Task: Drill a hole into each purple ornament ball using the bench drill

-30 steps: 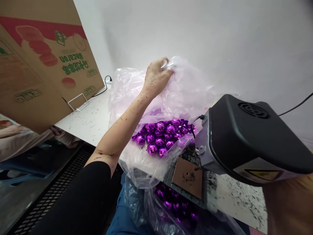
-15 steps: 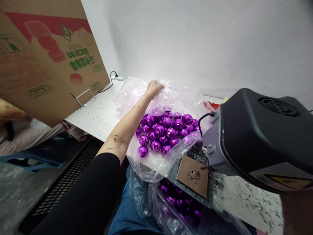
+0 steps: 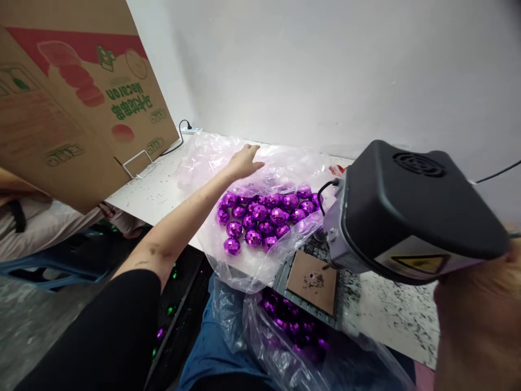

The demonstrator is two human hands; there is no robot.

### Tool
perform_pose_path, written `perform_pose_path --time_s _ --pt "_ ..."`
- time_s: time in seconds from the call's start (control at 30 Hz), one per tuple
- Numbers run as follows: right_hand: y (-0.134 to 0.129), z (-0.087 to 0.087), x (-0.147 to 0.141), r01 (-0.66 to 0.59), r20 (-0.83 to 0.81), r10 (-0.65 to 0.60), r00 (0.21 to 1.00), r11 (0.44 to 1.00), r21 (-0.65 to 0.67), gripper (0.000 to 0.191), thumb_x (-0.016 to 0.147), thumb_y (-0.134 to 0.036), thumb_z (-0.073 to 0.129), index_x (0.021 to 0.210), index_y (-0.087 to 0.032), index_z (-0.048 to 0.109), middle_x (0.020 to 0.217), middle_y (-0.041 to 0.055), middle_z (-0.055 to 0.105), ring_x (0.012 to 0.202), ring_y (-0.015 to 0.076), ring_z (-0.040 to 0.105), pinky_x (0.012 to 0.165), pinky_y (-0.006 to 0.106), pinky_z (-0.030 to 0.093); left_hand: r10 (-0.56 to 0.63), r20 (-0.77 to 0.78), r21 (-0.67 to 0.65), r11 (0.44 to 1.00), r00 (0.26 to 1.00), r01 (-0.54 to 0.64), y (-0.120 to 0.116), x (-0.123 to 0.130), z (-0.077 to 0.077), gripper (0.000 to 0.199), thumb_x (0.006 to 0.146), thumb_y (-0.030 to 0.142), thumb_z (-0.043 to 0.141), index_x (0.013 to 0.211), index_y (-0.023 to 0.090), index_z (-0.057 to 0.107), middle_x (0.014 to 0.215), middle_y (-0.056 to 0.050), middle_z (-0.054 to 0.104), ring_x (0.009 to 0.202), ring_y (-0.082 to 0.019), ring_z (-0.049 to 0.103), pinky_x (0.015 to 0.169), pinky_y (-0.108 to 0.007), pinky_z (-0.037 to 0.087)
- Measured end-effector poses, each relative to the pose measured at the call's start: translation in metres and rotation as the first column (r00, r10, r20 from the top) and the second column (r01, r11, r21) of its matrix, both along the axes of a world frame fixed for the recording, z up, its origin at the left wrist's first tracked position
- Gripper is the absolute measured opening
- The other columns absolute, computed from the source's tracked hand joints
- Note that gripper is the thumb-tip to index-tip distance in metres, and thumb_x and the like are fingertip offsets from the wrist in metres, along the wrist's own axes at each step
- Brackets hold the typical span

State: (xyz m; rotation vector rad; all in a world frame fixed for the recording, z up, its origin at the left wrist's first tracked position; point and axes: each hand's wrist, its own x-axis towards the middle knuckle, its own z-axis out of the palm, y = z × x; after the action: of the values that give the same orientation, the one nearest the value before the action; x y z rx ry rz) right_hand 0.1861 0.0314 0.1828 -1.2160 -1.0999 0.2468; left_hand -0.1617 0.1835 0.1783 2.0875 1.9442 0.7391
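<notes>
My left hand point(image 3: 245, 162) is stretched out over the clear plastic bag point(image 3: 199, 165), fingers apart and holding nothing I can see. Several shiny purple faceted balls point(image 3: 259, 212), like mirror-ball ornaments, lie in the mouth of that bag on the white table. Behind the black-housed machine point(image 3: 423, 206) at the right, part of my right hand or wrist point(image 3: 476, 315) shows; its fingers are hidden. Under the machine's head sits a brown square plate point(image 3: 301, 290) with a small hole and dark specks. More purple balls fill a second plastic bag point(image 3: 264, 347) at my lap.
A large cardboard box point(image 3: 93, 125) stands at the left, beside a white wire stand point(image 3: 138, 164). A power strip point(image 3: 192, 130) with a black cord lies by the wall. Dark debris covers the table point(image 3: 391, 309) at right. Another person's leg point(image 3: 44, 228) shows at far left.
My left hand has let go of the plastic it was pinching, and its fingers have spread. It has shifted slightly left and lower. The whole view has shifted, with the machine further left.
</notes>
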Motion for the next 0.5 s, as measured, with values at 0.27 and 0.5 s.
perform_pose_path --time_s 0.27,0.5 --pt "0.004 0.004 -0.009 -0.024 -0.098 0.025 0.995 1.0 0.016 0.039 0.067 -0.036 0.064 0.054 -0.017 0.033 0.054 -0.0035 0.024 0.046 0.0029 0.026 0.039 0.02 0.017 -0.373 -0.236 -0.246 0.916 0.897 0.316 -0.052 0.042 -0.046 0.022 0.09 0.013 0.051 0.085 0.018 0.072 0.09 -0.008 0.074 0.091 -0.023 0.068 0.09 -0.035 0.05" --pt "0.0 -0.002 -0.007 0.013 -0.077 -0.019 0.997 0.998 -0.069 0.032 0.072 -0.046 0.07 0.072 -0.016 0.058 0.054 -0.0029 0.038 0.046 0.0066 0.034 0.04 0.023 0.024 -0.132 -0.273 -0.085 0.99 0.953 0.112 0.019 0.049 -0.065 0.073 0.083 -0.003 0.045 0.154 0.013 0.036 0.159 -0.019 0.038 0.146 -0.032 0.037 0.117 -0.044 0.034"
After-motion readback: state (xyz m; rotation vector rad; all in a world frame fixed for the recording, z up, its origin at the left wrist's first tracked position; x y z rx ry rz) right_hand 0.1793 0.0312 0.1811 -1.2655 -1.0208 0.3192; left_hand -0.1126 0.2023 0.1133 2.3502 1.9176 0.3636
